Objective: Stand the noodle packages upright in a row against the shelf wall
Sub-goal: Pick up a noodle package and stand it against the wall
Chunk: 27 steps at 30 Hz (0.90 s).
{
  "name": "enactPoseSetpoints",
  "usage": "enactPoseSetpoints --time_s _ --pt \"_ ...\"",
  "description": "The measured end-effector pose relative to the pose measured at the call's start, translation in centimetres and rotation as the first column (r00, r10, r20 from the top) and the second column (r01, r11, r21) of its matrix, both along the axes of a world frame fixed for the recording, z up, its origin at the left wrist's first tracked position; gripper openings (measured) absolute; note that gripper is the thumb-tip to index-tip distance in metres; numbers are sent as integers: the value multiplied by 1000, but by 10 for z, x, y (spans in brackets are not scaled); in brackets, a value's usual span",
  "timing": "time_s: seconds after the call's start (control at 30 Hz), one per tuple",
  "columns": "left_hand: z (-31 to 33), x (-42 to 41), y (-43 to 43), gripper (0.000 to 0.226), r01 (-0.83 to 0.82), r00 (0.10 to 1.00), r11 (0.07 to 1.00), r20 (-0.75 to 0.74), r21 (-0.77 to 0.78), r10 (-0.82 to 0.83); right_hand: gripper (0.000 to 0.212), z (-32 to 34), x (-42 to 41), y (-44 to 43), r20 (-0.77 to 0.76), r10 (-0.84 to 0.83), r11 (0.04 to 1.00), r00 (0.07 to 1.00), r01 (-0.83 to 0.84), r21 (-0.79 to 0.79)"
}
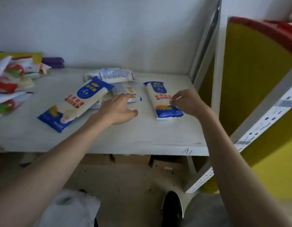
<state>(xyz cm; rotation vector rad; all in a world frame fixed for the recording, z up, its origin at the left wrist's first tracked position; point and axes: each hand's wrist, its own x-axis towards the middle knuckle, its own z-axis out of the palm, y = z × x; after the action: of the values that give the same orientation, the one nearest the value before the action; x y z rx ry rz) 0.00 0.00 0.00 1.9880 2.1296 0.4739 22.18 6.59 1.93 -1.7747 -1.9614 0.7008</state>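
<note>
Left hand, fingers spread, touches a half-hidden pack under the tilted pack. Right hand curls at the flat pack's edge; blur hides any pinch.

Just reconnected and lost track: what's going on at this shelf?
A person is working at the white shelf. The noodle packages all lie flat; none stands against the back wall yet. The left hand, open, reaches toward the small package in the middle pile. The right hand curls its fingers at the edge of the right blue package; a firm grip isn't clear.
</note>
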Motion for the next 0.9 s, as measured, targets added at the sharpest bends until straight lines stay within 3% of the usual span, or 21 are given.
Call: enactPoseSetpoints --time_s 0.3,0.47,0.53,0.63,0.7,0.9 --pt "-7 24 54 79 114 982 988 164 -105 -95 40 -3 -3 43 38 28 999 999 -27 -34" --pt "-7 30 81 73 84 922 982 387 -166 -14 40 -7 -7 68 -43 -13 990 999 7 -138" --pt "-3 29 92 60 54 895 982 445 -184 34 37 -8 -6 80 -91 -62 982 994 44 -186" --pt "-4 29 106 29 -17 711 973 682 -229 173 39 -9 -5 91 -133 -151 953 980 108 -283" --pt "-8 31 112 20 -28 591 958 768 -286 247 44 -11 -4 96 -99 -148 929 984 104 -355" --pt "-10 37 131 35 -2 438 922 828 -388 350 47 -5 -3 108 -78 -130 886 988 80 -458"
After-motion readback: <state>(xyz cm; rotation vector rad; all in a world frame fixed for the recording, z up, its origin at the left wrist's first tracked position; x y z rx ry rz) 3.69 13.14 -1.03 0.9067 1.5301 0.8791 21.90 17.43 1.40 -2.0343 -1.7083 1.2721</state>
